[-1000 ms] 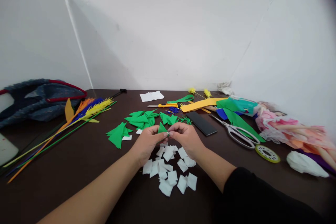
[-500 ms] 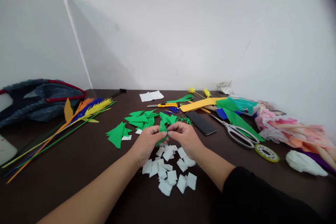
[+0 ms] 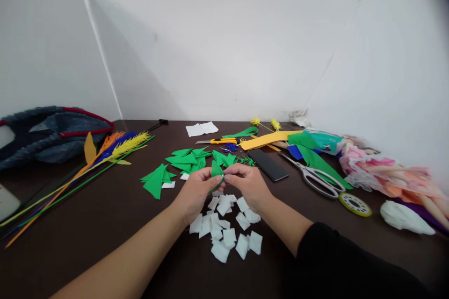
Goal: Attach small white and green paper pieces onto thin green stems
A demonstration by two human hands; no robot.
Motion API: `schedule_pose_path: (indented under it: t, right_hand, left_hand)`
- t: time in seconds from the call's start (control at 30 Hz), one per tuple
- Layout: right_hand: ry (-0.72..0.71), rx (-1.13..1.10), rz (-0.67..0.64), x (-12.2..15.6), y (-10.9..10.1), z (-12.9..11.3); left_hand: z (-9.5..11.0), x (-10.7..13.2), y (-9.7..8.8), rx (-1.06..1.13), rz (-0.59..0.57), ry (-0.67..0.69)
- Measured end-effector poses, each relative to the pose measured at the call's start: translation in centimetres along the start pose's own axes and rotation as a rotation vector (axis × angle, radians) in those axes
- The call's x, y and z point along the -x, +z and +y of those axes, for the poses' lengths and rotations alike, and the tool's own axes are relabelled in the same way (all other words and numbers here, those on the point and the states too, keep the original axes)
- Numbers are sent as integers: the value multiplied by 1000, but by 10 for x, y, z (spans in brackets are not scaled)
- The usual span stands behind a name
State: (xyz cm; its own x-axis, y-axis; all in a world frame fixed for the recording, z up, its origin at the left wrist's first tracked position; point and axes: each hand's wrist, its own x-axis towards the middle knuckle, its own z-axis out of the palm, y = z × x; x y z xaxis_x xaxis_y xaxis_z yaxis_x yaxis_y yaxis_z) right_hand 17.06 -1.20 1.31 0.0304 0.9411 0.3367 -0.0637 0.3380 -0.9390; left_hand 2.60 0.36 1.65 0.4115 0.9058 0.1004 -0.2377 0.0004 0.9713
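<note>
While left grip (image 3: 193, 192) and right grip (image 3: 250, 186) pinch one green piece (image 3: 216, 168), two yellow tufts (image 3: 275, 124) beyond

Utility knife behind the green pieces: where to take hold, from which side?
The utility knife is probably best taken by its yellow handle, from above and the right: it lies flat, and its bare blade points left.

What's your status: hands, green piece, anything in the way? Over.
Left hand pinching green piece, right hand at its edge. Piece partly hidden by the grip. White squares lie close by, nothing seen blocking.
</note>
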Motion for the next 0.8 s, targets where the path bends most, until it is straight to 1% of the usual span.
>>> schedule_pose_path:
  t: [0.1, 0.2, 0.37, 0.47, 0.63, 0.8]
  right_hand:
    - [-5, -63, -12, 1, 2, 0]
    - [49, -139, -41, 2, 3, 2]
    - [184, -235, -28, -1, 2, 10]
    - [223, -282, -29, -3, 2, 12]
    - [218, -292, -21, -5, 3, 12]
    - [186, -277, -27, -5, 3, 13]
  left_hand:
    - [-2, 0, -1, -69, -11, 36]
    - [-2, 0, -2, -218, -4, 80]
    - [0, -2, -3, -422, 91, 134]
    - [1, -3, -4, -503, 142, 181]
    - [1, -2, -5, -644, 184, 298]
    - [-1, -2, -6, -680, 164, 321]
